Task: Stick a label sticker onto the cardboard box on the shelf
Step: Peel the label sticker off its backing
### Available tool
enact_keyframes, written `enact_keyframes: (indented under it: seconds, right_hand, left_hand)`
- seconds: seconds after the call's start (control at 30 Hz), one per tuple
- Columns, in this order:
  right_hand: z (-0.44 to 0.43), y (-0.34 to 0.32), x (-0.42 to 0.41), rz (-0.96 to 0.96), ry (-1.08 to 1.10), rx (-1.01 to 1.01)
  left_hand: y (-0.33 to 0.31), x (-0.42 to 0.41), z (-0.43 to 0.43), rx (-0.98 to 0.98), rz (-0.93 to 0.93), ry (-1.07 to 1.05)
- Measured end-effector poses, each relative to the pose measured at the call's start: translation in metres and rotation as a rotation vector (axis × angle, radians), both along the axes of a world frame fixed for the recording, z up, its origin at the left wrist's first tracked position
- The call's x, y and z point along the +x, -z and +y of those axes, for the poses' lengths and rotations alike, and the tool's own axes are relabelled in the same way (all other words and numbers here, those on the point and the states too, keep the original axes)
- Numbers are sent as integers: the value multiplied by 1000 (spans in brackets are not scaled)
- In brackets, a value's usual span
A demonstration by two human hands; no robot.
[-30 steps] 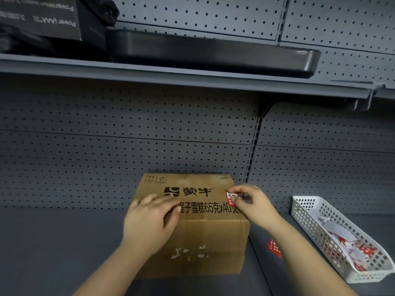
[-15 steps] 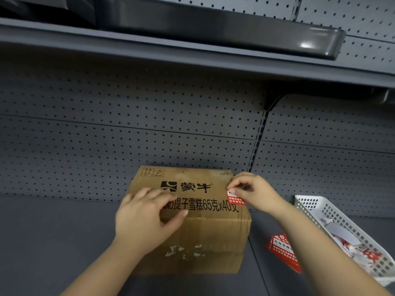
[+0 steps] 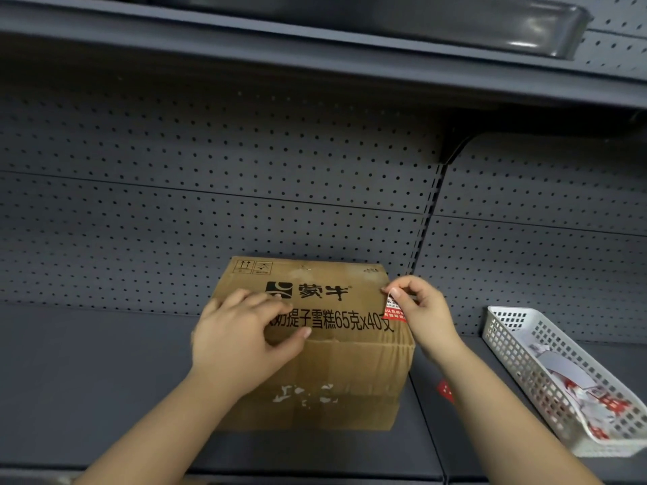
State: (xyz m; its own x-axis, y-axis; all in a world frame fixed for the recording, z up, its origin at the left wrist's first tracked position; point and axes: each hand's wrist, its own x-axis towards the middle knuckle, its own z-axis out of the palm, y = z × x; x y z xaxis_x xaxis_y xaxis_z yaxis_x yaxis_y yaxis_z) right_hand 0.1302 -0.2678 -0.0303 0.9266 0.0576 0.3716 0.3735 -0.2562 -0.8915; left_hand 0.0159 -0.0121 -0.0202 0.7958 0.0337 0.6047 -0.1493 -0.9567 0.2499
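Red-white label sticker (image 3: 395,308) on cardboard box (image 3: 325,358)

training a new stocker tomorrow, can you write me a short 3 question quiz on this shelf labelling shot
1. True or false: the left hand lies flat on top of the brown printed cardboard box.
2. Multiple choice: the right hand presses the small red and white label sticker at the box top's
A. near left corner
B. right edge
C. front face
3. Fill in: the white perforated plastic basket sits to the ____ of the box on the grey metal shelf.

Key: 1 true; 2 B; 3 right
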Motion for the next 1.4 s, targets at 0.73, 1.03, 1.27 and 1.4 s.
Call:
enact_keyframes:
  seconds: [0.73,1.03,1.27,1.4]
  right_hand:
    - [-11,30,-13,261,61,1020]
    - [-44,39,-44,177,46,956]
    - [-48,12,-96,8,-86,660]
    - [-28,4,-123,2,-174,455]
  left_hand:
    - [0,-1,-2,-8,-5,-24]
    - [-8,-4,0,-66,89,-14]
    - [-24,-14,-6,-158,77,143]
    - [-21,-37,-22,-382,51,296]
